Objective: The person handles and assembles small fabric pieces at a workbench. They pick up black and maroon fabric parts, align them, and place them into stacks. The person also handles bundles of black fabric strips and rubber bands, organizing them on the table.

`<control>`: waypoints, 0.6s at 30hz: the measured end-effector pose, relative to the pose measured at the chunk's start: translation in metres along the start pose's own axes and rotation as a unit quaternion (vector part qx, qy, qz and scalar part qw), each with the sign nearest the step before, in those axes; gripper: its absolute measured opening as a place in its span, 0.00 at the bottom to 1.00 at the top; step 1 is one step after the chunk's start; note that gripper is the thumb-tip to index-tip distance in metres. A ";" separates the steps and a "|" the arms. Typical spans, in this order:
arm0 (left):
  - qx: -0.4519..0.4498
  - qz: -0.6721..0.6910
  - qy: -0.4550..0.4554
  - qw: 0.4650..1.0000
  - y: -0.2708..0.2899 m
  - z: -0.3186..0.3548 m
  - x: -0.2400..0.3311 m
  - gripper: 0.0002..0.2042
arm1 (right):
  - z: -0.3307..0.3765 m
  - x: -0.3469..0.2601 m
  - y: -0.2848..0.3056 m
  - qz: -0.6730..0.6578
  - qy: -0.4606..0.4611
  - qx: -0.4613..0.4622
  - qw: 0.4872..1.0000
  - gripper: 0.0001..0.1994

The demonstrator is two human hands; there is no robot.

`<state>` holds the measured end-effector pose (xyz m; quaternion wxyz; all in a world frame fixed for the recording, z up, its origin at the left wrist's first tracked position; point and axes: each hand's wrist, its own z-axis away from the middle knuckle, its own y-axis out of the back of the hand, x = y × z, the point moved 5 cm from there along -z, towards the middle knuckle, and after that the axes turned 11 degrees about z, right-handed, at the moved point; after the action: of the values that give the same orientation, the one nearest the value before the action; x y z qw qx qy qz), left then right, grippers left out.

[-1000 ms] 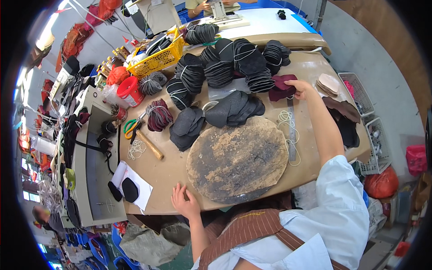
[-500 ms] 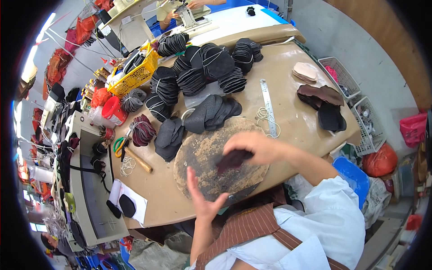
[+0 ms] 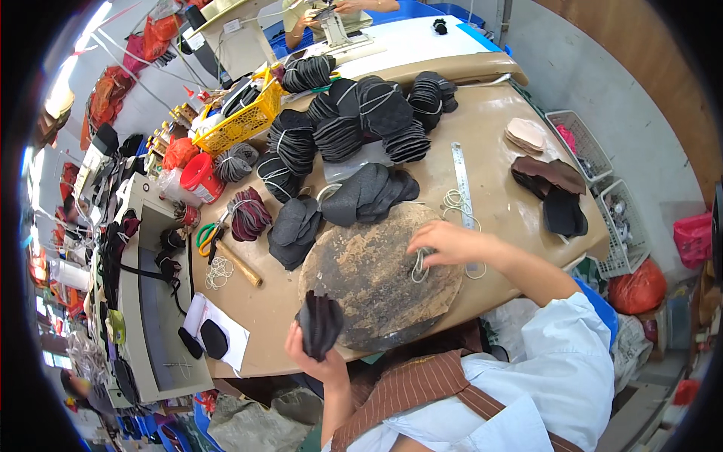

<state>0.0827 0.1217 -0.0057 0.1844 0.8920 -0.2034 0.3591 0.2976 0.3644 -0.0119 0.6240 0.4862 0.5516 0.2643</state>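
My left hand [image 3: 322, 363] grips a small stack of black, oval-looking fabric pieces [image 3: 320, 325], held up at the left front edge of a worn round board [image 3: 376, 279]. Over the board's right side, my right hand [image 3: 456, 244] has its fingers closed on a loop of thin pale cord [image 3: 419, 267]. More of that cord [image 3: 456, 200] lies in coils across a metal ruler [image 3: 461, 169] just beyond. Loose black pieces [image 3: 369, 194] overlap at the board's far edge, and another loose pile [image 3: 294, 230] lies to its left.
Tied bundles of dark pieces [image 3: 384, 105] crowd the far middle. A yellow basket [image 3: 241, 120], red tub [image 3: 200, 179], scissors [image 3: 209, 239] and wooden-handled tool [image 3: 239, 264] are left. Brown and black pieces [image 3: 550, 181] lie right, near white baskets [image 3: 625, 226]. A person's hands [image 3: 350, 6] work beyond.
The dark stack has passed from my right hand to my left, which was open. My right hand now holds a cord loop. The whole view has shifted slightly.
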 end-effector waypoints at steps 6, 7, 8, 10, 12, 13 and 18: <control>-0.210 -0.090 0.009 0.974 -0.022 0.072 -0.019 0.29 | -0.050 0.034 0.078 0.138 -0.149 0.293 0.934 0.44; -0.190 -0.073 0.010 0.979 -0.026 0.073 -0.020 0.29 | -0.064 0.038 0.085 0.201 -0.155 0.332 0.909 0.46; -0.168 -0.058 0.011 0.984 -0.027 0.072 -0.021 0.29 | -0.079 0.044 0.083 0.255 -0.170 0.318 0.897 0.46; -0.139 -0.041 -0.004 0.989 -0.029 0.073 -0.024 0.28 | -0.104 0.063 0.076 0.358 -0.199 0.290 0.865 0.48; -0.125 -0.033 -0.038 0.991 -0.029 0.077 -0.029 0.27 | -0.111 0.086 0.075 0.398 -0.241 0.312 0.828 0.43; -0.118 -0.038 -0.028 0.992 -0.028 0.079 -0.031 0.24 | -0.112 0.096 0.077 0.381 -0.236 0.355 0.820 0.41; -0.085 -0.003 -0.061 0.994 -0.024 0.085 -0.040 0.24 | -0.064 0.140 0.086 0.252 -0.254 0.522 0.774 0.28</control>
<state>0.1160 0.1105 -0.0960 0.2482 0.8939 -0.2412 0.2848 0.2903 0.5396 0.0102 0.3027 0.9083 0.2845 -0.0499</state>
